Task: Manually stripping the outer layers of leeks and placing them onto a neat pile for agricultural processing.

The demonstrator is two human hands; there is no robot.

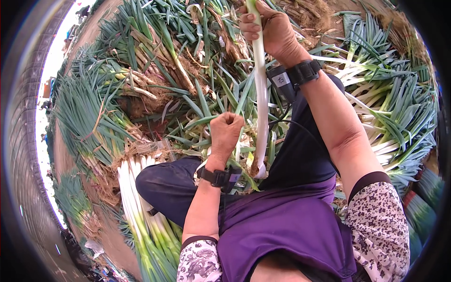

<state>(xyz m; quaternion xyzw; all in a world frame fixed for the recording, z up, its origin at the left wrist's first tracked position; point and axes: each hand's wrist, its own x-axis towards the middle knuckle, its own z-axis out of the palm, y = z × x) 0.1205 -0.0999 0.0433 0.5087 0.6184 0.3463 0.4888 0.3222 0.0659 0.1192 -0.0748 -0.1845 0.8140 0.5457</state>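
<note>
A long green onion with a bare white stalk hangs nearly upright in front of me, its root end low between my knees. My right hand grips it high up, near where the white turns green, with fingers wrapped round. To the left of the stalk and apart from it, my left hand is closed in a fist. Pale leaf strips show beside that fist, but what it holds, if anything, is hidden. Loose peeled leaves lie on the ground beneath both hands.
Untrimmed green onions with rooty ends are heaped at the left and far side. By my left knee lies a bundle of clean white-stalked onions. More white-stalked onions are piled on the right. A cable runs from the right wrist strap.
</note>
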